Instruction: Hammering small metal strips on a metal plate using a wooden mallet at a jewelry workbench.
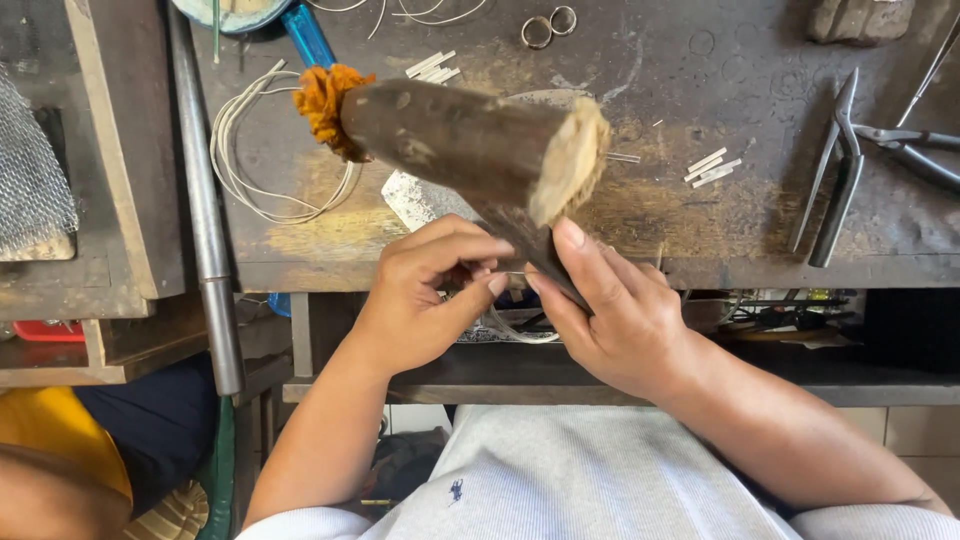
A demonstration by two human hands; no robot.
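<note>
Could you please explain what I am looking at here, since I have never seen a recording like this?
This is a single view from a camera worn on a person's head, looking down at their own two bare hands at a worn wooden workbench. The right hand grips the handle of a wooden mallet, whose thick head points toward the camera. The left hand pinches something small and thin beside that handle; what it is cannot be made out. On the bench lie pliers, a coil of pale wire, short cut wire pieces, two metal rings and a long steel rod.
</note>
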